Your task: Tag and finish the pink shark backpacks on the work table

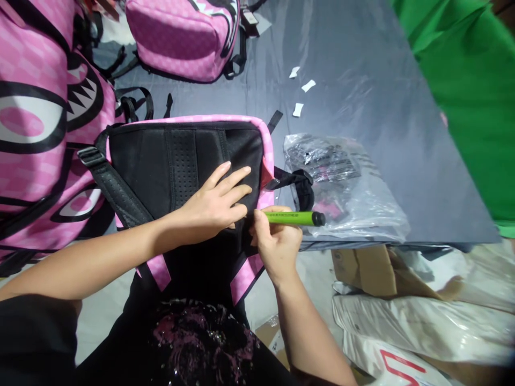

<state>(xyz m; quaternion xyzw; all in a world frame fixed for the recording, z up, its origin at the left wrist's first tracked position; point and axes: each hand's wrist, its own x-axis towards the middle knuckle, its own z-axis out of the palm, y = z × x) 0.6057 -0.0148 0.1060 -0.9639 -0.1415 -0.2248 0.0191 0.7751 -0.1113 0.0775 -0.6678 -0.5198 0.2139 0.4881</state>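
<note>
A pink checked backpack (pixel 137 161) lies at the table's near edge with its black padded back panel facing up. My left hand (pixel 217 203) rests on that panel, fingers spread and pressing nothing between them. Beside it, at the bag's right edge, my right hand (pixel 279 238) is closed round a green marker (pixel 292 218), whose black end points right. The marker's other end is hidden by my thumb and fingers. A black strap (pixel 116 187) with a buckle crosses the panel's left side. A small red flap (pixel 265 174) sticks out at the right edge.
More pink backpacks (pixel 34 177) crowd the left, and another pink backpack (pixel 177 40) lies at the back. A clear plastic bag (pixel 362 198) is to the right. Small white paper pieces (pixel 308 86) dot the grey table. Below stand a cardboard box (pixel 362 271) and white sacks (pixel 402 316).
</note>
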